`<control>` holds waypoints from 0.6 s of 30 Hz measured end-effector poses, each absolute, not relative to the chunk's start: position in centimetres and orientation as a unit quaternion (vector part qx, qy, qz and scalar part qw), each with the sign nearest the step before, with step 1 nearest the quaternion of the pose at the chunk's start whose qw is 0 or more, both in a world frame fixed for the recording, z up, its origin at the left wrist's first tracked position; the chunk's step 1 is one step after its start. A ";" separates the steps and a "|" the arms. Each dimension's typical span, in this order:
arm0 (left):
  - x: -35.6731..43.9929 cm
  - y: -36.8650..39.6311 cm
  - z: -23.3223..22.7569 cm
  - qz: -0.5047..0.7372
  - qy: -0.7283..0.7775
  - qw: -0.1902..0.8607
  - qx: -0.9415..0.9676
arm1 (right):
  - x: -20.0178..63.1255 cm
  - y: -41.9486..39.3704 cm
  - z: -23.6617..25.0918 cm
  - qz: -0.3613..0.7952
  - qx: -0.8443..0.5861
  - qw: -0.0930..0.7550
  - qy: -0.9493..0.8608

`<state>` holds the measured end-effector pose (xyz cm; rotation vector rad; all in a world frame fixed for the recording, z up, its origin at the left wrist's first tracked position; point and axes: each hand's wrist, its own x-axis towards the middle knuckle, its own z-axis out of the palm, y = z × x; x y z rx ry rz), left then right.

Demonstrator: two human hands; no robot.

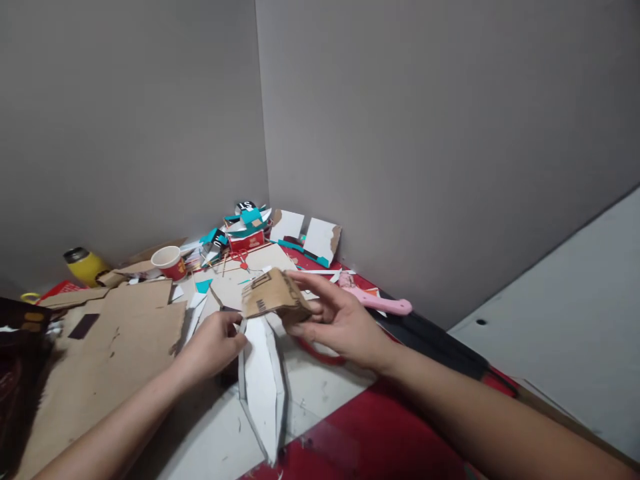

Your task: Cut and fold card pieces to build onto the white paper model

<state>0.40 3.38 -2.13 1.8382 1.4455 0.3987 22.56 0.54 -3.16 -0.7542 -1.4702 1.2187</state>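
Note:
In the middle of the head view my right hand (345,323) grips a folded piece of brown cardboard (267,293) with dark print, thumb below and fingers at its right side. The piece is held over the far end of a long white boat-shaped cardboard piece (263,373) with raised sides and a pointed near end. My left hand (215,343) is closed, thumb and forefinger pinched at the white piece's upper left edge, near the brown cardboard's lower left corner. Whether the two cardboard pieces touch is unclear.
Large brown cardboard sheets (110,373) lie at left, near a yellow bottle (86,267) and a red-and-white paper cup (170,262). Teal and white paper scraps (247,223) pile up by the wall corner. A pink-handled tool (383,301) lies right of my right hand.

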 end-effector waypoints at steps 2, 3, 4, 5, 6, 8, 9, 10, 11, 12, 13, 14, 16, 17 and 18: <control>0.8 3.4 -2.4 0.152 0.570 0.402 0.700 | 22.3 0.5 -3.8 0.509 -0.313 0.490 -0.635; 0.8 3.4 -2.3 0.151 0.570 0.422 0.688 | 22.2 0.5 -4.1 0.499 -0.313 0.481 -0.649; 0.7 3.4 -2.3 0.150 0.568 0.446 0.675 | 22.0 0.5 -4.3 0.479 -0.313 0.475 -0.668; 0.6 3.3 -2.3 0.150 0.563 0.471 0.663 | 21.9 0.5 -4.6 0.452 -0.313 0.469 -0.691; 0.4 3.3 -2.4 0.152 0.554 0.497 0.651 | 21.7 0.5 -4.7 0.419 -0.313 0.461 -0.717; 0.1 3.4 -2.8 0.163 0.532 0.542 0.630 | 21.5 0.6 -5.0 0.347 -0.315 0.431 -0.771; -0.1 3.5 -3.1 0.175 0.523 0.559 0.620 | 21.4 0.7 -5.1 0.315 -0.318 0.415 -0.792; -0.3 3.7 -3.4 0.195 0.516 0.569 0.610 | 21.4 0.7 -5.2 0.291 -0.322 0.401 -0.807; -0.5 3.9 -3.6 0.226 0.513 0.569 0.602 | 21.3 0.7 -5.2 0.274 -0.325 0.391 -0.816; -0.8 4.1 -3.7 0.260 0.514 0.558 0.597 | 21.3 0.7 -5.2 0.263 -0.328 0.385 -0.821; -1.0 4.3 -3.5 0.293 0.520 0.536 0.597 | 21.3 0.7 -5.3 0.257 -0.329 0.382 -0.824; -1.3 4.5 -3.2 0.319 0.530 0.509 0.598 | 21.3 0.7 -5.3 0.253 -0.331 0.380 -0.826; -1.8 4.5 -2.2 0.341 0.555 0.455 0.608 | 21.3 0.6 -5.3 0.249 -0.332 0.374 -0.829; -2.0 4.3 -1.5 0.337 0.566 0.431 0.617 | 21.3 0.6 -5.3 0.247 -0.334 0.373 -0.830; -2.2 4.0 -0.7 0.322 0.569 0.412 0.634 | 21.2 0.6 -5.3 0.247 -0.336 0.372 -0.829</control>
